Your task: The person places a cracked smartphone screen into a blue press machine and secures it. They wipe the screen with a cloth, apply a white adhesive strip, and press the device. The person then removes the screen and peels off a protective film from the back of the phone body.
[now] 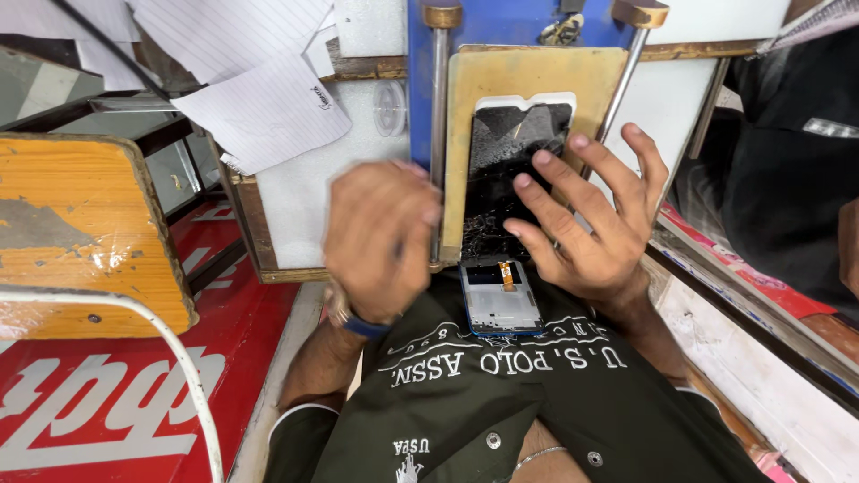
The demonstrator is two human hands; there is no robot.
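While the right hand [595,219] lies spread over a cracked phone screen [512,174], its fingers fan wide — the index and middle fingertips [542,158] press flat on the dark, shattered glass, and the outer two fingers reach past the screen's right edge toward a slanted metal rod [626,82]. Nothing is gripped in this hand; it only rests on the glass. The screen sits on a yellowish plate [474,98], which runs up beyond the fingertips to a blue frame [501,22] topped by two brass-coloured knobs.

Just left of those fingers, across an upright metal rod [438,134], the left hand [380,237] is blurred. Its fingers look curled inward into a loose fist, but whether they hold anything cannot be told. A watch or band with a blue strap [362,324] circles its wrist.

Below the heel of the right hand, touching the lower edge of the cracked screen, lies a blue phone body [501,300] with its silvery inner plate showing and a small orange flex strip near its top. It rests on the person's dark green shirt [501,394].

Well to the left of the left hand's knuckles stand a worn yellow wooden chair [80,233] and a red printed surface [107,402] — above them, white papers [259,107] hang over a pale panel. To the right of the spread fingers, another person's dark clothing [787,179] shows at the edge.
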